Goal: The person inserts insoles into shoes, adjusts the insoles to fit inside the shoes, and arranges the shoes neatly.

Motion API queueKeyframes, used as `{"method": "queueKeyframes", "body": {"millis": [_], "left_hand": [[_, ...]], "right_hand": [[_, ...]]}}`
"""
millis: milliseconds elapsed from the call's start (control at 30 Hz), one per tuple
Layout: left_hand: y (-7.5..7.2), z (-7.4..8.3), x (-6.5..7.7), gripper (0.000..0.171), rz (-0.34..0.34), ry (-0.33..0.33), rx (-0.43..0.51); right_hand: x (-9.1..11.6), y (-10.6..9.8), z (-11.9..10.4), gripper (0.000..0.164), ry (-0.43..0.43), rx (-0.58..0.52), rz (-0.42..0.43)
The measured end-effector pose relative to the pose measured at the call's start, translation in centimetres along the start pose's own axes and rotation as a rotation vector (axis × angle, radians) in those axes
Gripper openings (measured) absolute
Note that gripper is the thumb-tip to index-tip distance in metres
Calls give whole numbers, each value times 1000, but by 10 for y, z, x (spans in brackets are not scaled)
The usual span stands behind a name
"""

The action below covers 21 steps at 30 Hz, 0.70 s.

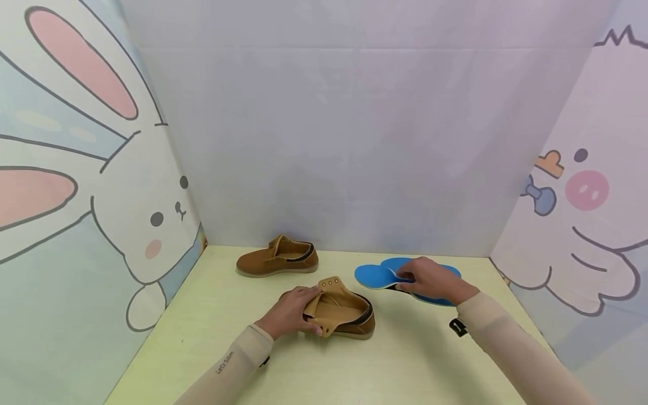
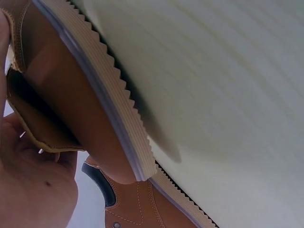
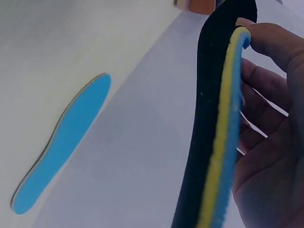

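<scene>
My left hand [image 1: 289, 311] grips the opening of a brown lace-up shoe [image 1: 365, 326], thumb on the near side flap and fingers at the far one. The shoe stands on the table with its toe to the left. In the left wrist view its ridged pale sole [image 2: 114, 85] shows, with the fingers behind the flap. To the right, my right hand [image 1: 430, 278] pinches a blue insole [image 1: 373, 277] by its edge, raised above the table. Its underside [image 3: 209, 104] looks black, with a yellow layer along the edge.
A matching brown shoe [image 1: 258, 262] stands farther back on the left. Another blue insole [image 3: 66, 137] lies flat near the back wall, partly hidden by the right hand in the head view. Printed cloth walls [image 1: 334, 140] border the pale yellow table [image 1: 202, 337].
</scene>
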<state>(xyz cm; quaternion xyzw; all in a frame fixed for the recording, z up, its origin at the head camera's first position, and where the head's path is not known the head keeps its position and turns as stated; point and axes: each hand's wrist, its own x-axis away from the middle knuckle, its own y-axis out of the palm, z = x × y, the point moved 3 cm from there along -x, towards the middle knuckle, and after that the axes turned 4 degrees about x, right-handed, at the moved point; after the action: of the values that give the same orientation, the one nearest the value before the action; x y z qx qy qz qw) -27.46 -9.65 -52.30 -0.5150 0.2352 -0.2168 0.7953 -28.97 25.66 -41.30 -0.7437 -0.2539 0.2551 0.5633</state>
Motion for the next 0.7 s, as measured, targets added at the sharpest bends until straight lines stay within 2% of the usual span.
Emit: {"method": "queueKeyframes", "body": {"millis": [200, 367, 500, 700], "left_hand": [[0, -1, 0, 112, 3, 3, 4], [-1, -1, -1, 111, 1, 11, -6], [-1, 0, -2, 111, -4, 9, -5], [0, -1, 0, 110, 4, 7, -14]], "right_hand": [[-13, -10, -38, 29, -40, 31, -43], [-22, -12, -62, 40, -93, 88, -69], [-30, -9, -73, 44, -109, 139, -116], [-44, 1, -81, 39, -58, 172, -187]]}}
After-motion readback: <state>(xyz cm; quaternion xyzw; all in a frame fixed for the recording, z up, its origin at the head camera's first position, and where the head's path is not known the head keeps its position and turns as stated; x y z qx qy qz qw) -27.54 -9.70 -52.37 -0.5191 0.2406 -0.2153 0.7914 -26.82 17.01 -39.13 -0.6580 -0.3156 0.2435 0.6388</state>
